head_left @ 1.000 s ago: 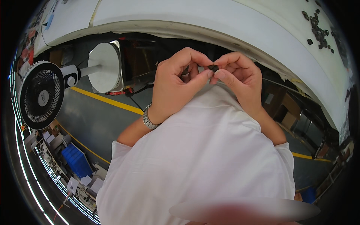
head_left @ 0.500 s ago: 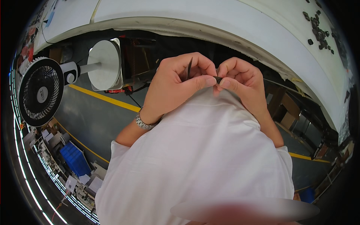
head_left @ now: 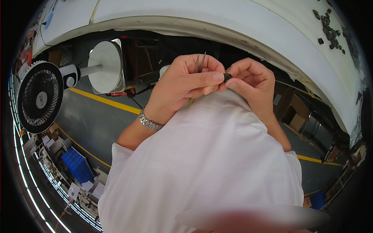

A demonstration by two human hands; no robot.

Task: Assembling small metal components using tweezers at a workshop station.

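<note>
Left hand (head_left: 179, 80) and right hand (head_left: 255, 82), pinched closed on one black part (head_left: 227, 77), seemingly unfinished; left also holds tweezers (head_left: 201, 66); loose pieces (head_left: 332, 37) lie untouched.

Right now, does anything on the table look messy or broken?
Yes, a little. The white table has a ragged front edge beyond the right hand, so it looks worn. Small dark pieces lie loosely scattered toward its right end, which looks untidy.
</note>
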